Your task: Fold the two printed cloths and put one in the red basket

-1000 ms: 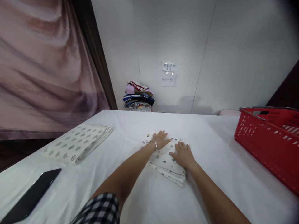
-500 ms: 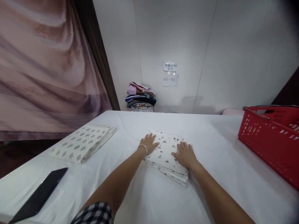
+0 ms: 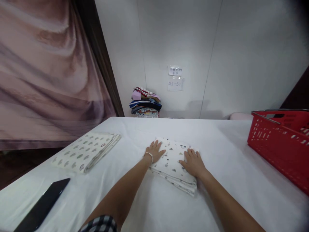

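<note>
A white folded cloth [image 3: 172, 162] with small grey and green prints lies on the white-covered table [image 3: 217, 151] in front of me. My left hand [image 3: 154, 152] rests flat on its left edge, fingers spread, a bracelet on the wrist. On the cloth's right side my right hand [image 3: 192, 162] lies flat too, with fingers stretched out. Neither hand grips anything. The folded layers show along the cloth's near edge. Farther left is a second folded cloth [image 3: 84, 149], cream with rows of grey-green motifs, out of reach of both hands.
A black flat device [image 3: 43, 206] lies at the near left. At the right edge stands a red plastic basket [image 3: 277, 151] with metal handles. Beyond the table's far edge is a stack of folded fabrics [image 3: 146, 102]. Paper signs [image 3: 175, 84] hang on the wall; a pink curtain [image 3: 43, 71] hangs left.
The whole view has shifted very slightly, with the table a little lower in the picture. Both hands stay flat on the printed cloth.
</note>
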Available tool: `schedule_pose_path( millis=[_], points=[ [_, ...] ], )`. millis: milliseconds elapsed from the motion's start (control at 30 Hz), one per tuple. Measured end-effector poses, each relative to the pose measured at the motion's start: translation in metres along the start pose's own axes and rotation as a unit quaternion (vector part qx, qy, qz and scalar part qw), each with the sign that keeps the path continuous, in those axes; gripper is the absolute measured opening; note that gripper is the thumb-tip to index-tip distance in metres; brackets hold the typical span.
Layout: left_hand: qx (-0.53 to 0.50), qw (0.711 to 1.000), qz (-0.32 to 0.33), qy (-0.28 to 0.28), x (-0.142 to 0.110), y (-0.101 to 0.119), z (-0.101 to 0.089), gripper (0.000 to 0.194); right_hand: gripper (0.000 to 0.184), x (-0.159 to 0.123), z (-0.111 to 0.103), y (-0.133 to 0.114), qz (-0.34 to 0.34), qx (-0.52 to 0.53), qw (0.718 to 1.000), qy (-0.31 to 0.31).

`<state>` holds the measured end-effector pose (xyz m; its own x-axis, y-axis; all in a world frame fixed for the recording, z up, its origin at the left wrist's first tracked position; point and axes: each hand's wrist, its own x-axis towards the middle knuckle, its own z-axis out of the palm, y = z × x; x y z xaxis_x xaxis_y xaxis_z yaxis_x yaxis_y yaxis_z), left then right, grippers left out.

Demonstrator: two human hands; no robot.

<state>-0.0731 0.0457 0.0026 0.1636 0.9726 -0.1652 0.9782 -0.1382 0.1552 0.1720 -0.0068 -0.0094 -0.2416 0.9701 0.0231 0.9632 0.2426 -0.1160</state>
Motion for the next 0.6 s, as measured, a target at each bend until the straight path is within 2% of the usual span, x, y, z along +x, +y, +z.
schedule_pose_path(
  millis=[400, 600],
  points=[
    [0.010, 1.000, -0.012, 0.011, -0.0027, 0.0006, -0.0009, 0.077, 0.069, 0.0007, 0.0054, -0.0001, 0.002, 0.008, 1.000, 0.008],
    [0.005, 1.000, -0.007, -0.005, -0.0061, 0.0037, -0.0016, 0.077, 0.067, -0.0014, 0.0027, -0.0014, -0.003, 0.022, 1.000, 0.020]
  ],
)
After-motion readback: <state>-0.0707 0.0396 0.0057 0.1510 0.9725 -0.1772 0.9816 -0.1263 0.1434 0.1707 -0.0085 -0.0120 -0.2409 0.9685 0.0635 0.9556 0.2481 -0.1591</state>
